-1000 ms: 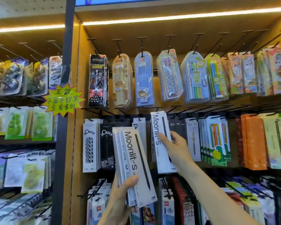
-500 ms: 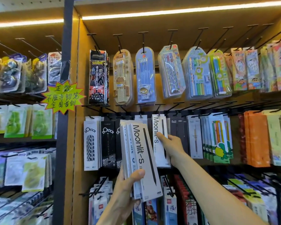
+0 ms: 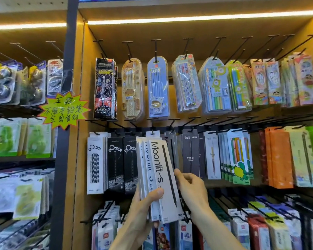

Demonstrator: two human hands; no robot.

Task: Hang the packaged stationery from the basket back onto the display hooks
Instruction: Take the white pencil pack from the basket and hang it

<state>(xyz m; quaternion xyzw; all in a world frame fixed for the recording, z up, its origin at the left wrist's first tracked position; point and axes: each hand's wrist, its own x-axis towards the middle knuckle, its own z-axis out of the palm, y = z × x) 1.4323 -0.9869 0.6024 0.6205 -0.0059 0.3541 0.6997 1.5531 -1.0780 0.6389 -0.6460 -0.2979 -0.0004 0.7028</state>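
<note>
My left hand [image 3: 145, 204] grips a stack of white "Moonlit-S" pencil packs [image 3: 161, 177] from below, thumb across the front, held up before the middle row of hooks. Just right of the stack is my right hand [image 3: 190, 184]. Its thumb tip touches the front pack's right edge and its fingers are loosely curled, holding nothing I can see. Behind the stack another Moonlit-S pack [image 3: 172, 150] hangs on a black hook [image 3: 172, 122], mostly hidden.
Black "DotDot" pencil packs [image 3: 116, 163] hang left of the stack and dark "Pencil" packs [image 3: 190, 156] hang right. Blister packs of pencils [image 3: 157, 87] fill the top row. Long black hooks [image 3: 222, 208] jut out below my right arm. A green starburst sign [image 3: 63, 110] sits on the pillar.
My right hand let go of the pack it pushed onto the hook and drew back down to the stack's right edge. My left hand raised the stack slightly toward the shelf.
</note>
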